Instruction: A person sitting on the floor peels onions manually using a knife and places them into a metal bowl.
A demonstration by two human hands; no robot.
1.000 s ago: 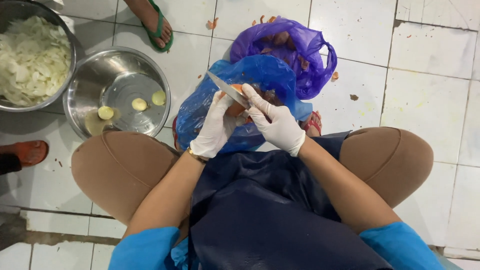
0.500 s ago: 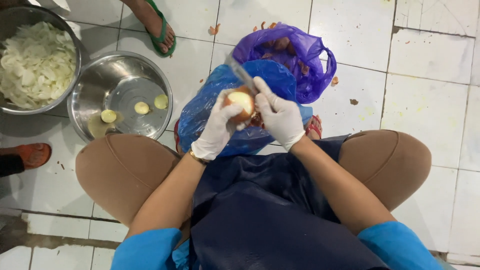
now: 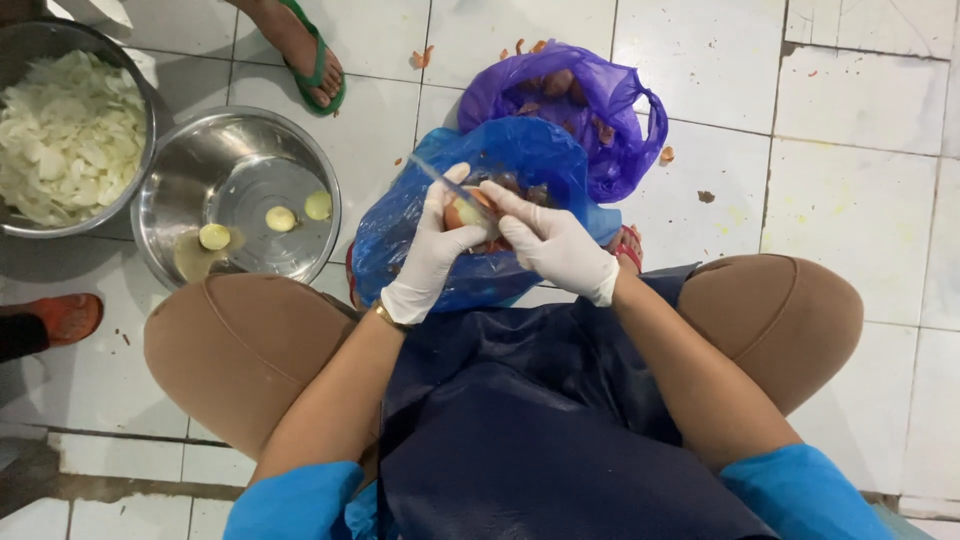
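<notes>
Both my hands wear white gloves and meet above a blue plastic bag [image 3: 520,160]. My left hand [image 3: 432,248] cups a partly peeled onion [image 3: 464,212], pale with brown-orange skin still on it. My right hand [image 3: 550,240] grips a knife [image 3: 440,180] whose blade points up and left across the onion. Behind the blue bag lies a purple plastic bag [image 3: 590,100] with brown onions inside.
A steel bowl [image 3: 190,170] with three peeled onions and some liquid stands at the left. A larger bowl [image 3: 140,100] of chopped white onion sits at the far left. Another person's foot in a green sandal [image 3: 315,60] and an orange sandal [image 3: 65,315] are nearby. Peel scraps dot the white tiles.
The onion has been turned in my left hand and the knife blade has shifted over it. The hands stay above the blue bag.
</notes>
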